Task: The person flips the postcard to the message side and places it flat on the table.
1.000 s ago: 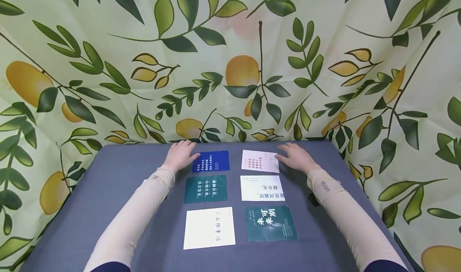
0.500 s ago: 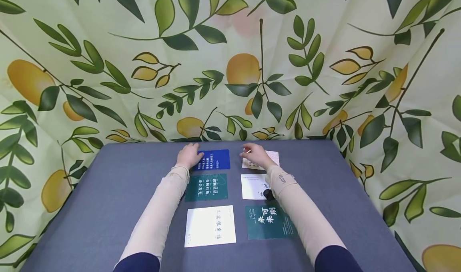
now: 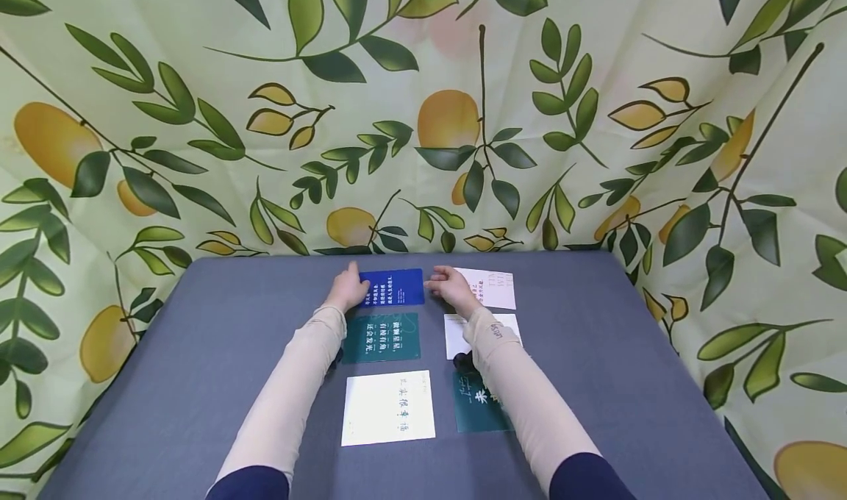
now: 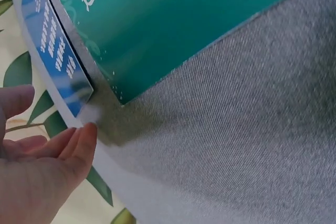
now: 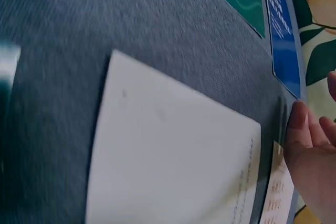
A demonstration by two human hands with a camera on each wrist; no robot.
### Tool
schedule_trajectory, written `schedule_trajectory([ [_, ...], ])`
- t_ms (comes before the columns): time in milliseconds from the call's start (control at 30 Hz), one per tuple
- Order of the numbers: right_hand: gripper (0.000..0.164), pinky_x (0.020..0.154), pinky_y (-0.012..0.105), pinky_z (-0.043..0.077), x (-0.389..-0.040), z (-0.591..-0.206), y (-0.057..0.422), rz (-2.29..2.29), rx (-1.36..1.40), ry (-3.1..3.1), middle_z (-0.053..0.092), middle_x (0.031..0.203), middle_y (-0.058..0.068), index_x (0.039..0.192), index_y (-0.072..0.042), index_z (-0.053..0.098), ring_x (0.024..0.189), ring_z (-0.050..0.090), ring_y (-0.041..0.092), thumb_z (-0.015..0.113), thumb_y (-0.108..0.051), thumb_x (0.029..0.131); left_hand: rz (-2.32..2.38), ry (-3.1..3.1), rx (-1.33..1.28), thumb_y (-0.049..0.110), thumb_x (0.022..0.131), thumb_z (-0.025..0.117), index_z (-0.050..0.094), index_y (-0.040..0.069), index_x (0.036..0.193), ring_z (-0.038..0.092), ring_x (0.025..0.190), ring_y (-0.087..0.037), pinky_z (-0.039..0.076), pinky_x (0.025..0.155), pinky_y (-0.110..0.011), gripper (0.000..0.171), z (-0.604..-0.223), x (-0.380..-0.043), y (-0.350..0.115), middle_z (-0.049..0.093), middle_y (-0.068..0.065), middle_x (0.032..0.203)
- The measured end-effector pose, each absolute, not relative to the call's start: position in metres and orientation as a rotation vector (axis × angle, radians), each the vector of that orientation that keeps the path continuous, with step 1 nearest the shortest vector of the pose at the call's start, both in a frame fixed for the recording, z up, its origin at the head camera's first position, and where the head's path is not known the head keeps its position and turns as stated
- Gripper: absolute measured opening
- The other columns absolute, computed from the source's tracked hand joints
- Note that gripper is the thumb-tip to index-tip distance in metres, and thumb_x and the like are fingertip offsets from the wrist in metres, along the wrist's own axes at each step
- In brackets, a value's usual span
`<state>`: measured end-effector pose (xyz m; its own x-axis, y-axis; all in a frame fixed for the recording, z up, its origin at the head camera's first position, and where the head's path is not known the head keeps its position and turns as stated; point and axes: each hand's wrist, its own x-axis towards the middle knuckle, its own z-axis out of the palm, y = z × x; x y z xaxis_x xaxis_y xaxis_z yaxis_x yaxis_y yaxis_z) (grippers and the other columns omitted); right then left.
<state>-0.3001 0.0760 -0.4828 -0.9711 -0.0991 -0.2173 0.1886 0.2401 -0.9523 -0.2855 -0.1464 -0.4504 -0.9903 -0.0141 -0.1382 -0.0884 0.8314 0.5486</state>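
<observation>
A blue card (image 3: pixel 400 288) with white writing lies flat at the back of the table. My left hand (image 3: pixel 347 290) is at its left end, the fingers loosely bent in the left wrist view, beside the card's corner. My right hand (image 3: pixel 453 290) reaches to the card's right end; in the right wrist view its fingertips (image 5: pixel 298 114) are right at the blue corner, and nothing shows inside the hand. The right hand partly covers a pale pink card (image 3: pixel 501 288). Below the blue card lies a teal card (image 3: pixel 381 338).
A white card (image 3: pixel 454 334) with writing and a dark green card (image 3: pixel 471 412) lie under my right forearm, partly hidden. Another white card (image 3: pixel 384 412) is at the front left. The grey-blue cloth (image 3: pixel 198 368) spreads around them, with a leaf-patterned curtain (image 3: pixel 397 118) behind.
My right hand has moved left, from the pink card's right edge across it to the blue card's right end. The left hand has shifted slightly right, onto the blue card's left end.
</observation>
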Motion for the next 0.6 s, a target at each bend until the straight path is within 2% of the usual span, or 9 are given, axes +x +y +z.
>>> schedule_trajectory([
  [100, 0.060, 0.104, 0.041, 0.040, -0.299, -0.484, 0.071, -1.816, 0.113, 2.242, 0.043, 0.138, 0.024, 0.140, 0.003, 0.034, 0.126, 0.047, 0.033, 0.060, -0.006, 0.086, 0.948, 2.837, -0.103, 0.012, 0.095, 0.041, 0.024, -0.009, 0.140, 0.037, 0.130, -0.045, 0.031, 0.109, -0.051, 0.053, -0.452, -0.285, -0.146, 0.038, -0.034, 0.139],
  [200, 0.061, 0.109, 0.042, 0.035, -0.298, -0.486, 0.066, -1.839, 0.143, 2.218, 0.040, 0.142, 0.024, 0.140, 0.003, 0.033, 0.132, 0.041, 0.034, 0.060, -0.005, 0.086, 1.026, 2.789, -0.144, 0.010, 0.094, 0.037, 0.020, -0.006, 0.143, 0.031, 0.134, -0.044, 0.026, 0.112, -0.050, 0.054, -0.454, -0.284, -0.147, 0.032, -0.031, 0.143],
  [600, 0.061, 0.105, 0.042, 0.040, -0.294, -0.482, 0.053, -1.974, 0.184, 2.103, 0.041, 0.137, 0.029, 0.141, 0.005, 0.029, 0.124, 0.047, 0.037, 0.056, 0.002, 0.087, 1.350, 2.607, -0.264, 0.013, 0.095, 0.038, 0.012, -0.003, 0.146, 0.024, 0.139, -0.039, 0.018, 0.116, -0.047, 0.060, -0.454, -0.280, -0.150, 0.027, -0.029, 0.148],
])
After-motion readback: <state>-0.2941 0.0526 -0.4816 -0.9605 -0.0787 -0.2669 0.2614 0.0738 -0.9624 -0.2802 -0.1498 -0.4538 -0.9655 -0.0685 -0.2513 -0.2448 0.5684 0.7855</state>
